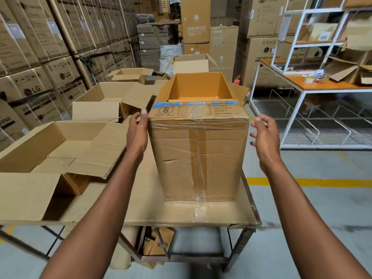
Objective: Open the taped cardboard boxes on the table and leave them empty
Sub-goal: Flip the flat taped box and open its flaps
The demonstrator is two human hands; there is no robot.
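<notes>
A tall cardboard box stands upright on the cardboard-covered table, its top open and its inside looking empty. Clear tape runs down its front and round its upper edge, and blue print marks the near flap. My left hand lies against the box's upper left corner with straight fingers. My right hand hovers just off the upper right corner, fingers relaxed, a small gap between it and the box.
Several opened empty boxes lie to the left and behind on the table. Stacked cartons wall the left side. A white metal rack with an orange shelf stands right. Grey floor with a yellow line lies right.
</notes>
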